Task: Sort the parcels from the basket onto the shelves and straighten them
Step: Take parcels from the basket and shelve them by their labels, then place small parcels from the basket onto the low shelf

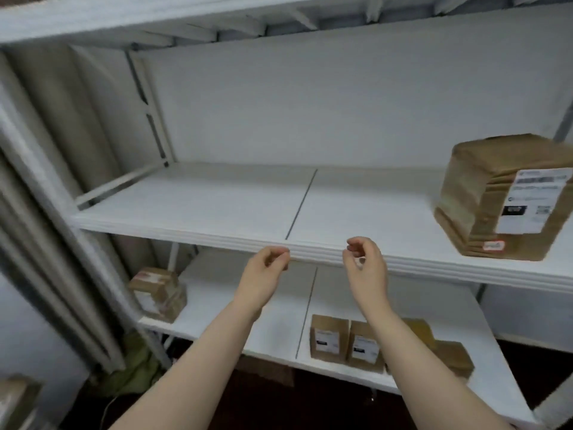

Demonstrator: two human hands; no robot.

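A white shelf unit fills the view. On the middle shelf (217,206) a large brown parcel (483,193) with a white label stands at the far right. The lower shelf (273,321) holds a brown parcel (158,293) at the left, two small labelled parcels (328,336) (364,346) side by side near the middle, and another brown parcel (449,355) behind my right forearm. My left hand (263,277) and my right hand (366,268) hover in front of the middle shelf's front edge, fingers loosely curled, holding nothing. The basket is out of view.
Grey curtain folds (46,212) hang left of the shelf frame. A green cloth (136,367) lies on the dark floor under the lower shelf. Part of a brown box (15,401) shows at the bottom left corner. The top shelf's underside (248,23) runs overhead.
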